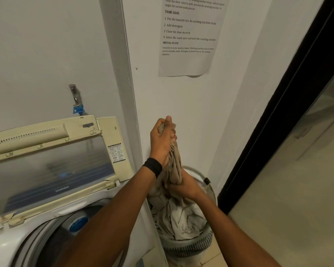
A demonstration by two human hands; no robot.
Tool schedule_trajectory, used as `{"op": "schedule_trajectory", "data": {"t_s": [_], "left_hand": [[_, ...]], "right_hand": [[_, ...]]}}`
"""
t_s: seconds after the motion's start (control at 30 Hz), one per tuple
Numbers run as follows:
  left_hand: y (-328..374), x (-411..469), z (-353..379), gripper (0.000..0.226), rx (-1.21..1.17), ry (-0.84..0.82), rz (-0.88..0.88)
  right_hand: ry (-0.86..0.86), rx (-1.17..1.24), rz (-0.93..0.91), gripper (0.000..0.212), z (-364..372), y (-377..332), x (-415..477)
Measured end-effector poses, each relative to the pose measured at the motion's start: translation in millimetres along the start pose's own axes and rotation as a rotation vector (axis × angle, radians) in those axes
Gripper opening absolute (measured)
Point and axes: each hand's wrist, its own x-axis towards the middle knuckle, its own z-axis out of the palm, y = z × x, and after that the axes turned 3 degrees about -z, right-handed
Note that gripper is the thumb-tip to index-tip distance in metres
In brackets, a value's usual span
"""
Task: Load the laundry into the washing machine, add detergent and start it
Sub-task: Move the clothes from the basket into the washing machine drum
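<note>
A beige cloth [175, 166] hangs bunched above the grey laundry basket [189, 245], its lower end still among the pale laundry [183, 216] inside. My left hand [161, 140], with a black wristband, grips the cloth's top end high up by the wall. Lower down, my right hand [183, 186] clasps the same cloth just over the basket. To the left stands the top-loading washing machine [6, 245] with its lid [52, 166] raised and the drum opening [52, 239] exposed.
A printed task sheet [189, 35] is taped to the wall. A tap with a blue hose fitting [78, 108] sits above the machine. A dark door frame [278, 122] and a glass panel run along the right side. The basket stands in the corner on a tiled floor.
</note>
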Motion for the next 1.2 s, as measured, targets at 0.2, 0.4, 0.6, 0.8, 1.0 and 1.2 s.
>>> {"op": "schedule_trajectory", "data": {"t_s": [0.2,0.4,0.6,0.8,1.0,1.2], "left_hand": [[-10,12,-44,0.042,0.473,0.041,0.268],[-39,-5,-41,0.046,0.636,-0.212,0.198],[-38,-7,-29,0.045,0.295,0.018,0.08],[-30,2,-31,0.032,0.138,0.107,0.033],[-41,5,-59,0.019,0.167,0.199,0.048],[-49,-7,-48,0.022,0.332,0.051,0.163]], "right_hand": [[0.214,0.027,-0.021,0.038,-52,-6,2],[0.241,0.349,-0.211,0.042,-84,-85,14],[0.096,0.329,-0.231,0.072,-65,-74,6],[0.072,0.122,0.021,0.044,-19,-1,-8],[0.385,0.624,-0.004,0.04,-62,-42,-2],[0.415,0.972,-0.111,0.014,-44,-89,13]]}}
